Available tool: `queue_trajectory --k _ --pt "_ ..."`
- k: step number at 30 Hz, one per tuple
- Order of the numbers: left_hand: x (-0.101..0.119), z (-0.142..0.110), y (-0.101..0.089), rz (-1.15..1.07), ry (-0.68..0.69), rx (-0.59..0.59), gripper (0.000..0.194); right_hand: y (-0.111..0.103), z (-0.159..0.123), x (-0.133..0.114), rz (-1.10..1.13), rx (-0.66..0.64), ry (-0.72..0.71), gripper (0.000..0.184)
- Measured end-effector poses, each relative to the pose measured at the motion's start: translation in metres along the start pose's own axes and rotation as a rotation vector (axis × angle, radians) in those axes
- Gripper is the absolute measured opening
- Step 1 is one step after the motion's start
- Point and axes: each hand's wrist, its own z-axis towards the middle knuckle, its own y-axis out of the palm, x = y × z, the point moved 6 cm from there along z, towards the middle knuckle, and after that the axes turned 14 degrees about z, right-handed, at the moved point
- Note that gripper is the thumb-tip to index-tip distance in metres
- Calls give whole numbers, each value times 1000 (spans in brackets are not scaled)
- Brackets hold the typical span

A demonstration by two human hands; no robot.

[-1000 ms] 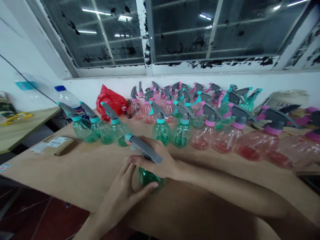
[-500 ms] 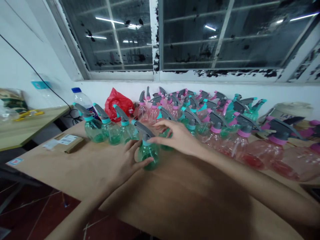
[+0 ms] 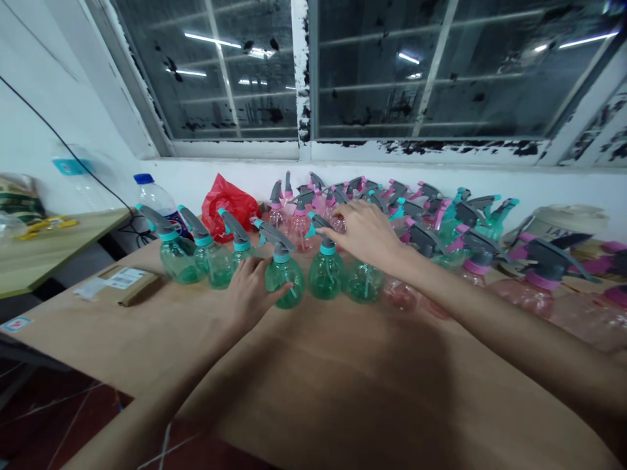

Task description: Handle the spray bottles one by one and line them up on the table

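Note:
A green spray bottle with a grey trigger head stands upright in the front row on the brown table. My left hand cups its lower left side, thumb against the body. My right hand reaches past it with fingers stretched out, fingertips touching the grey head of the neighbouring green bottle. To the left stand three more green bottles in line.
Many green and pink spray bottles crowd the back of the table under the window. A red bag, a water bottle and a flat cardboard packet lie at left. A side table stands further left.
The green bottle moved from close to me, where both hands held it, away into the front row. My right hand let go of its head and reached on to the neighbouring bottle.

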Motion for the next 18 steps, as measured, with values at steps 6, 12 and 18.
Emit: queue_trajectory --k 6,12,18 --pt "3 11 5 53 40 9 50 15 5 -4 -89 -44 23 47" --pt "7 15 5 73 40 36 55 25 6 -2 -125 -85 24 44" --pt "6 -8 -6 58 -4 118 61 26 6 -2 -124 -115 7 46"
